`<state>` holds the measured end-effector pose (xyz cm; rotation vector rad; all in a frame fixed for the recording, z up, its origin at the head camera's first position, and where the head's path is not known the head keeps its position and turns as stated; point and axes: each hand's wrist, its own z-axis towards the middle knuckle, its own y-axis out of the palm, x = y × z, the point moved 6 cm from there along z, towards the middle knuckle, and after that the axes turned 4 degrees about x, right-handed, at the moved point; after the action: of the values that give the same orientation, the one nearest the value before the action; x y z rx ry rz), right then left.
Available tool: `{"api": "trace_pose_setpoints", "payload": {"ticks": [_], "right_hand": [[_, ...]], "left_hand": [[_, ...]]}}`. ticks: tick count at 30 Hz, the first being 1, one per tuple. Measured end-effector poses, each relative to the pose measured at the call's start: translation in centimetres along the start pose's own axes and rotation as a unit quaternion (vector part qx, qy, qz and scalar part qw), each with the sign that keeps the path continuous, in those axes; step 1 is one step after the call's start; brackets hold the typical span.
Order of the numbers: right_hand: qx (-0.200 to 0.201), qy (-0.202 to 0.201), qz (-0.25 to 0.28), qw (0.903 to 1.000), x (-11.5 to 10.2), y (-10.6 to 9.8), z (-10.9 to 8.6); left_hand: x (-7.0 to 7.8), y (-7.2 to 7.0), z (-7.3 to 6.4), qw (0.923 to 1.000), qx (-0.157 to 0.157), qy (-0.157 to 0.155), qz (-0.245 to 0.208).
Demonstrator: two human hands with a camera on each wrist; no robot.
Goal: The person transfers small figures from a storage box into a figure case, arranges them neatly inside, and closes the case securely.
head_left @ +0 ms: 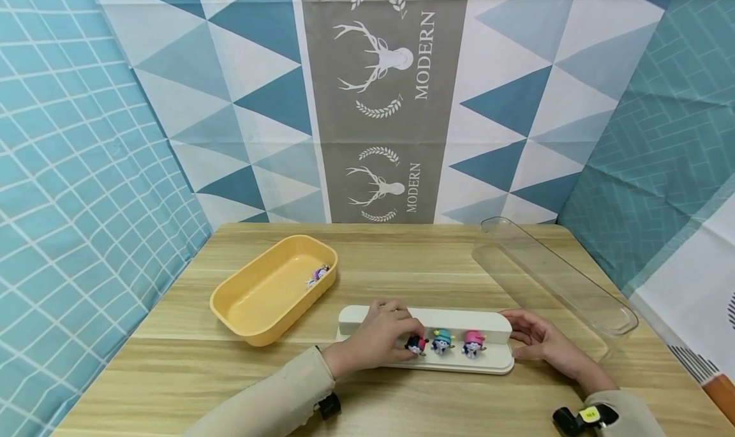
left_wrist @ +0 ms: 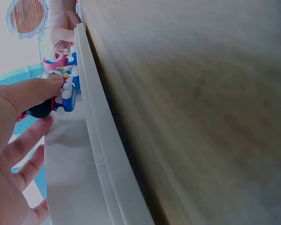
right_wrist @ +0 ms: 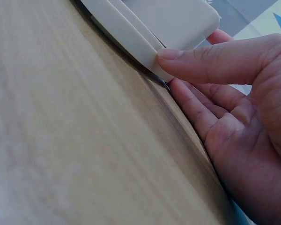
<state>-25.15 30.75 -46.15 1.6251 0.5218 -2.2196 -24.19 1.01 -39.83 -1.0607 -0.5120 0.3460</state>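
My left hand (head_left: 383, 336) pinches a small figurine with a black and red hat (head_left: 416, 344) between thumb and fingers, over the left-middle part of a white stepped display base (head_left: 488, 362). Beside it on the base, a figurine with a teal hat (head_left: 441, 340) and one with a pink hat (head_left: 473, 344) stand in a row. At the base's right end, my right hand (head_left: 542, 341) grips the corner. In the right wrist view its thumb (right_wrist: 210, 60) presses the edge while other fingers lie below and behind. Whether the pinched figurine's feet touch the base, I cannot tell.
A yellow bin (head_left: 230, 319) stands at the left with a purple and white figurine (head_left: 318, 274) inside. On the right, a long transparent cover (head_left: 563, 274) lies on the wooden table (head_left: 402, 405). A patterned cloth (head_left: 385, 105) hangs behind the table.
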Motion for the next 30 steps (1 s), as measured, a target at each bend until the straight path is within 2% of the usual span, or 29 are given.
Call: {"api": "trace_pose_setpoints", "payload": {"ticks": [16,24,30], "right_hand": [[-0.006,0.001,0.002,1.0,-0.07,0.07,0.08],[-0.004,0.006,-0.002,1.0,0.0,-0.12,0.06],[-0.003,0.003,-0.001,1.0,-0.06,0.06,0.07]], "left_hand": [[-0.68,0.43,0.23,0.9999,0.001,-0.016,0.0],[-0.67,0.39,0.46,0.998,0.009,-0.012,0.062],[-0.52,0.3,0.54,0.9961,0.004,-0.009,0.088]]}}
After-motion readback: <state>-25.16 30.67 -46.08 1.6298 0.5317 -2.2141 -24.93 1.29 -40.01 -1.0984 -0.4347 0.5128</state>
